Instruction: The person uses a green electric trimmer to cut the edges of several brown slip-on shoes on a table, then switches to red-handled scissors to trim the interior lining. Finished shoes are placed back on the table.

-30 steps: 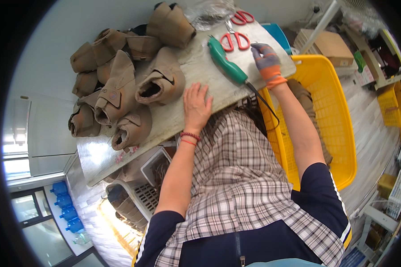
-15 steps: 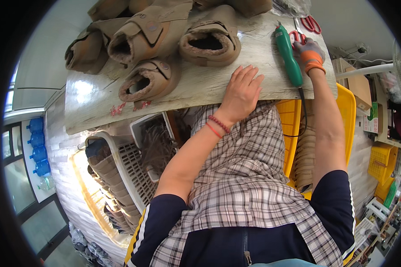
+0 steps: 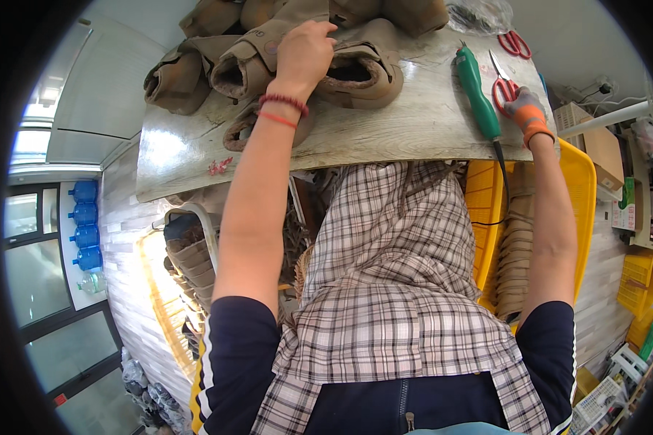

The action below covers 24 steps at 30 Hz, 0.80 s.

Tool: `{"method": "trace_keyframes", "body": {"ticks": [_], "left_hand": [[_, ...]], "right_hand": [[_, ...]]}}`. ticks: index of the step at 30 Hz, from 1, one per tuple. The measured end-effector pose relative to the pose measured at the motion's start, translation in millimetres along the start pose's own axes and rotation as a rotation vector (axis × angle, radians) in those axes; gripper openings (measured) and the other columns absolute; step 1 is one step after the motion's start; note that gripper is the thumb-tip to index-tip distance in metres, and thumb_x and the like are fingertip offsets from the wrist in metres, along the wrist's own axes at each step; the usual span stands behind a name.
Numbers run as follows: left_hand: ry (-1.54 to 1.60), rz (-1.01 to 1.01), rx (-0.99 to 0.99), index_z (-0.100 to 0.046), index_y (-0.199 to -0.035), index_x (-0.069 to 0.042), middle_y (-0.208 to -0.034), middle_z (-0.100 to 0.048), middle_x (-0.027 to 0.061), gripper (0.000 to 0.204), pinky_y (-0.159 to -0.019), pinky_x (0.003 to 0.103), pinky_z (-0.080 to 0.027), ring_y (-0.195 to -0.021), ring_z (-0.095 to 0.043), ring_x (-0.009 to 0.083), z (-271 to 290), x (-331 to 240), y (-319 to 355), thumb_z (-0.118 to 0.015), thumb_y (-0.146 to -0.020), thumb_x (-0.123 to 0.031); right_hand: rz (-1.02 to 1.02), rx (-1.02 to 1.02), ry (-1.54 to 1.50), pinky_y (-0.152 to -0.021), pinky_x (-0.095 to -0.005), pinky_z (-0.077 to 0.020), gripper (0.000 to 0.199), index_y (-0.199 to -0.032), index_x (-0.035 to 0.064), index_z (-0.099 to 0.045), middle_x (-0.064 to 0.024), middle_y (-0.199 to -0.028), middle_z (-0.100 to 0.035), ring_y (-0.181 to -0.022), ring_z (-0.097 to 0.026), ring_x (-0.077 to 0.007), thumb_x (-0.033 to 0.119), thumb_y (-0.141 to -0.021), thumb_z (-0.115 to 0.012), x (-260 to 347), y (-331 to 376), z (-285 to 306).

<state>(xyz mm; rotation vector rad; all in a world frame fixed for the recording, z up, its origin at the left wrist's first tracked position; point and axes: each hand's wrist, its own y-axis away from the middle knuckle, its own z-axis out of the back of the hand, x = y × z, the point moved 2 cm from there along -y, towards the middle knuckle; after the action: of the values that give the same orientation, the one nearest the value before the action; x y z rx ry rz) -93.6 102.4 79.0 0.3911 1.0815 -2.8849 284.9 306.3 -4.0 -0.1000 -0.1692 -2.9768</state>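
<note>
My left hand [image 3: 305,54], bare with red bracelets at the wrist, is over the brown fleece-lined boots at the table's far side. Its fingers point right and are bent; their tips are partly hidden, so any contact with a boot is unclear. Beneath and beside it lie a strapped boot [image 3: 232,69] and another boot [image 3: 384,80] with its opening toward me. In a grey glove with an orange cuff, my right hand [image 3: 526,105] is closed on the red handles of the scissors [image 3: 502,87], blades pointing away. Just left of them rests a green corded hand tool [image 3: 477,94].
A second red-handled pair of scissors [image 3: 514,43] and a clear plastic bag [image 3: 479,16] lie at the far right of the table [image 3: 406,130]. Below the edge stand yellow crates [image 3: 577,188] of stacked boot parts. The tool's black cord [image 3: 504,174] hangs beside my lap.
My left hand has left the tabletop and moved up and left over the boots. My right hand has drawn the scissors nearer, away from the second pair. The view has shifted slightly.
</note>
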Motion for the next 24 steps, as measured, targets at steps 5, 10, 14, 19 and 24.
{"method": "trace_keyframes", "body": {"ticks": [5,10,14,19,24], "left_hand": [[-0.101,0.083,0.273,-0.066,-0.088,-0.008,-0.084,-0.066,0.0127,0.016,-0.07,0.04,-0.048,-0.082,-0.062,0.0315,-23.2,3.3,-12.8,-0.059,-0.08,-0.02],[-0.115,0.127,0.026,-0.066,-0.083,-0.009,-0.08,-0.065,0.0111,0.016,-0.069,0.042,-0.048,-0.08,-0.062,0.0313,38.5,-21.5,-19.3,-0.056,-0.083,-0.021],[-0.397,0.205,0.138,-0.065,-0.088,-0.008,-0.088,-0.065,0.0097,0.014,-0.076,0.038,-0.047,-0.087,-0.061,0.0291,89.2,-54.1,10.5,-0.054,-0.084,-0.016],[-0.235,-0.088,0.058,-0.06,-0.103,-0.008,-0.121,-0.051,0.0176,0.029,-0.095,0.043,-0.04,-0.111,-0.049,0.0352,57.5,-59.3,57.1,-0.058,-0.074,-0.003],[-0.151,-0.011,0.183,-0.063,-0.097,-0.004,-0.12,-0.052,0.0204,0.026,-0.096,0.042,-0.041,-0.112,-0.049,0.0359,21.2,-47.9,70.1,-0.062,-0.071,-0.002]], "right_hand": [[0.016,-0.046,-0.056,-0.092,-0.0407,-0.0454,0.047,-0.115,0.0077,-0.058,-0.0184,-0.118,-0.058,-0.109,-0.057,-0.035,0.028,-0.073,-0.063,-1.6,2.3,-5.8],[0.058,0.008,-0.038,-0.09,-0.041,-0.0467,0.05,-0.117,0.0069,-0.057,-0.0192,-0.116,-0.059,-0.106,-0.058,-0.0344,0.029,-0.073,-0.064,-3.1,-5.0,-6.6],[0.045,-0.008,-0.043,-0.087,-0.0412,-0.0481,0.05,-0.116,0.0063,-0.058,-0.0185,-0.114,-0.06,-0.103,-0.06,-0.0341,0.029,-0.072,-0.065,-9.5,-4.5,-8.1],[0.047,0.007,-0.019,-0.087,-0.0407,-0.0481,0.05,-0.115,0.0062,-0.058,-0.0185,-0.113,-0.061,-0.104,-0.06,-0.0339,0.03,-0.072,-0.066,-5.1,-5.7,-5.9],[0.027,0.054,0.018,-0.087,-0.0394,-0.0483,0.052,-0.116,0.0057,-0.056,-0.0188,-0.112,-0.062,-0.104,-0.06,-0.034,0.03,-0.072,-0.068,2.7,-0.1,1.9]]}}
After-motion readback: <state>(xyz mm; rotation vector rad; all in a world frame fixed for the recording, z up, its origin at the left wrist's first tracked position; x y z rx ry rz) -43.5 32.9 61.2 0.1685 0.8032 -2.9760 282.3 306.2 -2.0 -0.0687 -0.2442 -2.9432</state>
